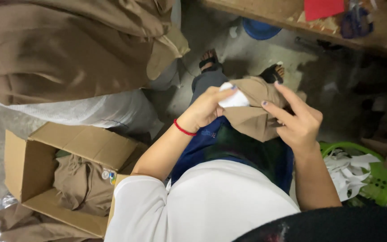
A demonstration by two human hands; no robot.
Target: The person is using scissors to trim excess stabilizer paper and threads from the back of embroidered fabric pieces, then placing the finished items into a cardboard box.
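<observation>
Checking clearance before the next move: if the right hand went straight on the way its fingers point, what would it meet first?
The right hand points up and left with fingers spread. First in that line is the folded brown cloth on the lap, with the white slip pinched by the left hand just beyond. Depth is unclear; it may already touch the cloth.

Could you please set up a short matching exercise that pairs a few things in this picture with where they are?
Things:
1. white slip
2. cardboard box
3. green basket
4. red thread bracelet

Places:
A. on the left wrist
B. on the floor at the person's left, with tan cloth inside
C. pinched in the left hand against the tan cloth piece
D. at the person's right, holding white strips

Pairs: 1-C, 2-B, 3-D, 4-A
</observation>
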